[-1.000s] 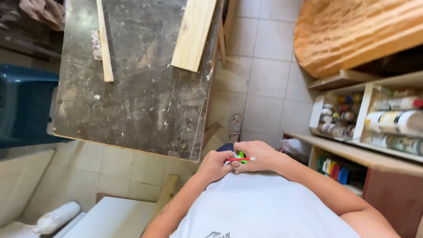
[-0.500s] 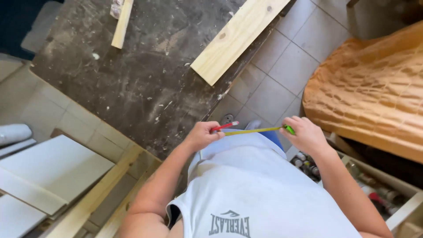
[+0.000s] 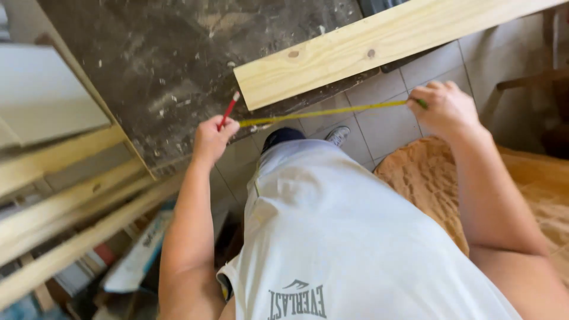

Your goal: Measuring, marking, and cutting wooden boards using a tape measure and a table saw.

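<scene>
My left hand (image 3: 210, 139) grips a red pencil (image 3: 227, 111) together with the free end of a yellow tape measure (image 3: 323, 112). My right hand (image 3: 444, 109) is closed around the tape's case, which shows only a sliver of green. The yellow blade runs taut between both hands, just below the near end of a pale wooden plank (image 3: 367, 50). The plank lies at a slant across a dark, paint-flecked worktable (image 3: 154, 65) and overhangs its edge.
Long wooden battens (image 3: 65, 207) and white boards (image 3: 41, 95) are stacked at the left. A rough orange-brown slab (image 3: 533, 178) sits at the right over a grey tiled floor (image 3: 438, 65). My shoe (image 3: 338, 136) shows below the table edge.
The hands have spread further apart and pulled more tape out. They now hold it up close to the plank's end. The view has swung, so the plank looks closer.
</scene>
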